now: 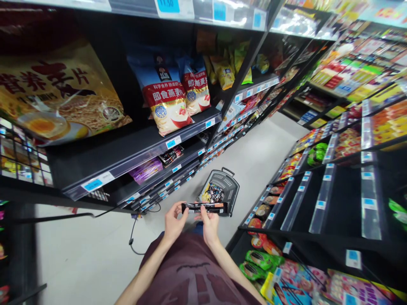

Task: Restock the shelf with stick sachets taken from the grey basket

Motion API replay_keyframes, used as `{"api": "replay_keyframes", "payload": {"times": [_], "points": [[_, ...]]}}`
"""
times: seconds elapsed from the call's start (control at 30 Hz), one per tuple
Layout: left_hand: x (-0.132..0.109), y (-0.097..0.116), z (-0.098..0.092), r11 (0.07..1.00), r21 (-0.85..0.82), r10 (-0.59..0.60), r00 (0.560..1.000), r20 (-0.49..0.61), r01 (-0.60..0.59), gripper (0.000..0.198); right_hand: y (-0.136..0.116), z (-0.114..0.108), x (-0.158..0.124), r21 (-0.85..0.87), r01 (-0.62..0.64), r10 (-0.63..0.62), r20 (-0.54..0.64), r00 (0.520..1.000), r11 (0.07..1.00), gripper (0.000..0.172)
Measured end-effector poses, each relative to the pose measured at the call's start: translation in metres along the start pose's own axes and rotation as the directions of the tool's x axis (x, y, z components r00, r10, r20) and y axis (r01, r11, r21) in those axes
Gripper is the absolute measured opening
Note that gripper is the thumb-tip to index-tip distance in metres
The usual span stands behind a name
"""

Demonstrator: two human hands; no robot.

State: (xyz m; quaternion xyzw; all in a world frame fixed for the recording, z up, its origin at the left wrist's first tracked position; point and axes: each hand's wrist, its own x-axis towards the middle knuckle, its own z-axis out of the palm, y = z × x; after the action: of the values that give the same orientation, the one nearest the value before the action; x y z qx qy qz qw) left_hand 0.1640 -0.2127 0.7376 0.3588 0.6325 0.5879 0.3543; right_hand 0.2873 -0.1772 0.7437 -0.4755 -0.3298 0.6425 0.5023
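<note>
Both of my hands hold a long, narrow black packet [208, 208] level in front of my body. My left hand [174, 221] is closed on its left end, thumb on the near side. Around the middle, my right hand [208, 225] grips it with the thumb pressed on top. The print on the packet is too small to read. Just beyond it, on the floor, stands a grey shopping basket [233, 188] holding several small wrapped packets [216, 192], some yellow, some dark. The packet and my hands hide part of the basket's near side.
To the left, a dark shelf [133, 142] carries oatmeal bags [167, 95], with a purple packet [146, 170] lower down. A right-hand rack [299, 201] holds snack bags and cups. The pale aisle floor [257, 148] runs between them. A black cable [132, 231] hangs at lower left.
</note>
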Motion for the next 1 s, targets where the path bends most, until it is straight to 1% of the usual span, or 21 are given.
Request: {"api": "replay_keyframes", "payload": {"times": [0.1,0.13,0.2,0.27,0.33,0.4,0.43,0.47,0.53,0.6,0.67,0.73,0.83,0.9,0.97,1.0], "points": [[0.001,0.002,-0.002,1.0,0.017,0.013,1.0,0.025,-0.013,0.031,0.0,0.0,0.0,-0.008,0.013,-0.013,-0.027,1.0,1.0,0.049],[0.002,0.003,-0.003,0.999,0.034,0.039,0.998,0.044,-0.041,0.034,0.0,-0.001,0.001,-0.01,0.015,-0.016,-0.036,0.999,1.0,0.048],[0.003,0.008,-0.005,0.983,0.105,0.137,0.985,0.106,-0.148,0.043,0.0,-0.003,0.002,-0.011,0.01,-0.01,-0.048,0.999,1.0,0.047],[0.004,0.012,-0.007,0.937,0.2,0.246,0.948,0.202,-0.286,0.047,0.0,-0.005,0.002,-0.002,-0.015,0.015,-0.05,0.999,1.0,0.048],[0.004,0.014,-0.007,0.882,0.247,0.321,0.895,0.31,-0.402,0.038,0.002,-0.008,0.003,0.022,-0.049,0.05,-0.041,0.998,0.999,0.051],[0.003,0.013,-0.007,0.86,0.234,0.347,0.855,0.385,-0.454,0.023,0.002,-0.011,0.001,0.051,-0.082,0.083,-0.019,0.996,0.995,0.056],[0.003,0.012,-0.006,0.865,0.223,0.34,0.851,0.401,-0.45,0.019,0.003,-0.012,0.0,0.063,-0.094,0.095,0.001,0.996,0.994,0.058],[0.003,0.01,-0.006,0.881,0.217,0.311,0.86,0.405,-0.421,0.019,0.003,-0.013,-0.001,0.071,-0.106,0.104,0.028,0.994,0.992,0.06],[0.002,0.009,-0.006,0.925,0.225,0.202,0.899,0.389,-0.305,0.023,0.002,-0.015,-0.003,0.058,-0.119,0.113,0.088,0.99,0.991,0.059],[0.002,0.009,-0.007,0.954,0.237,0.085,0.923,0.374,-0.184,0.027,0.003,-0.016,-0.004,-0.008,-0.108,0.108,0.099,0.989,0.994,0.049],[0.001,0.01,-0.008,0.963,0.246,0.011,0.923,0.385,-0.114,0.03,0.006,-0.018,-0.003,-0.111,-0.092,0.099,0.063,0.993,0.99,0.038],[0.001,0.01,-0.009,0.957,0.269,-0.014,0.908,0.419,-0.109,0.031,0.011,-0.021,0.0,-0.21,-0.084,0.093,0.032,0.995,0.974,0.036],[-0.002,0.003,-0.012,0.92,0.356,-0.045,0.859,0.51,-0.164,0.029,0.027,-0.03,0.005,-0.348,-0.092,0.117,0.05,0.992,0.933,0.038],[-0.006,-0.007,-0.014,0.894,0.409,-0.096,0.811,0.577,-0.184,0.037,0.04,-0.038,0.006,-0.418,-0.135,0.175,0.061,0.983,0.898,0.042],[-0.011,-0.021,-0.017,0.88,0.444,-0.163,0.77,0.616,-0.169,0.05,0.052,-0.045,0.004,-0.443,-0.2,0.261,0.079,0.962,0.874,0.048],[-0.014,-0.029,-0.018,0.874,0.462,-0.197,0.757,0.623,-0.153,0.053,0.057,-0.047,0.002,-0.457,-0.226,0.301,0.098,0.949,0.86,0.051]]}}
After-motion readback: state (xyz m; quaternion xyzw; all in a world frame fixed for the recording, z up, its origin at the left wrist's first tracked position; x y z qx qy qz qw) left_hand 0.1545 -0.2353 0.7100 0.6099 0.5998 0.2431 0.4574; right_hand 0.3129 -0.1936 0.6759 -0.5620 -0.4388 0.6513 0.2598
